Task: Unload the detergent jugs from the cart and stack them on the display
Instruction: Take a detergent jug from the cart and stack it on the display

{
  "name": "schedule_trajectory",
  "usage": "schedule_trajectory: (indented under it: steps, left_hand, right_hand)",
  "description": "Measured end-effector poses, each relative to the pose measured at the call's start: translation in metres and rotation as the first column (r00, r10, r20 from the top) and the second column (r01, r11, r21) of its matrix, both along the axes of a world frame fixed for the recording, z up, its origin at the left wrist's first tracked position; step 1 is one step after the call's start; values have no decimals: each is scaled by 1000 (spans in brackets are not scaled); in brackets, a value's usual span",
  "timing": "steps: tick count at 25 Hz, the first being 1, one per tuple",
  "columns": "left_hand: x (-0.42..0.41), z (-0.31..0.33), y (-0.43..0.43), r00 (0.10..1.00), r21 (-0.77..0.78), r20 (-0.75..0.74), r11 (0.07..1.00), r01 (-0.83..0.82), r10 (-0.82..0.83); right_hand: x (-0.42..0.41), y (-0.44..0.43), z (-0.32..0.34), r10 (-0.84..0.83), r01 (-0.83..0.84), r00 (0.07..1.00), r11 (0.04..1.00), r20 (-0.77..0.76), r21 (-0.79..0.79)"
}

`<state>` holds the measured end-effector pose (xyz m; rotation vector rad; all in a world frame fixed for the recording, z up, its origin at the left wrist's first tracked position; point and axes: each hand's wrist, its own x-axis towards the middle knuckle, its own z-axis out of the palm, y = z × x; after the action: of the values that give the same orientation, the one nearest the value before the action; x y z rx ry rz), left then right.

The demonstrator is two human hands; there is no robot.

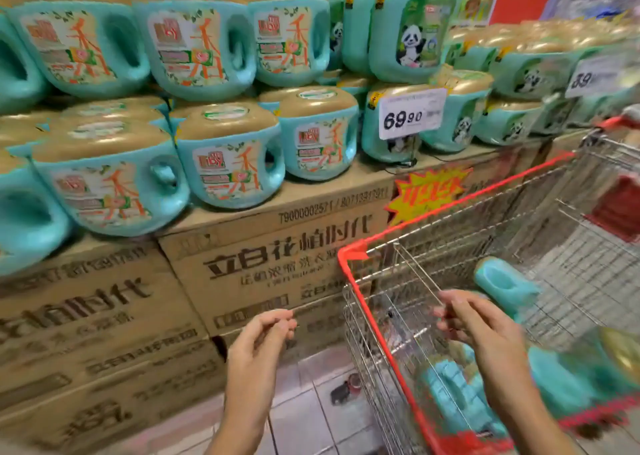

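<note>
The teal detergent jugs (505, 285) are lying in the cart (367, 302) at the lower right of the frame, probably heavy and stiff, with a moulded handle as the best place to hold. The right hand (471, 319) is hovering above them, fingers (450, 307) loosely curled and holding nothing. The left hand (259, 337) is hanging empty at lower centre, outside the cart.
</note>
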<state>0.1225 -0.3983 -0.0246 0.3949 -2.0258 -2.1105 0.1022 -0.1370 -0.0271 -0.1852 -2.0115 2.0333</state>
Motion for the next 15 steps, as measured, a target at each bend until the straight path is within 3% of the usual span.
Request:
schedule_trajectory:
  steps: [5, 10, 15]
  left_hand:
    - [79, -51, 111, 970, 46, 212, 992, 114, -121]
    - [99, -57, 174, 950, 17, 222, 975, 222, -221]
    - [59, -49, 226, 937, 45, 207, 959, 278, -282]
  right_hand:
    - [91, 94, -18, -6, -3, 984, 999, 177, 54]
    - [121, 158, -17, -62, 48, 972, 997, 228, 67]
    - [86, 202, -15, -80, 50, 962, 992, 262, 118]
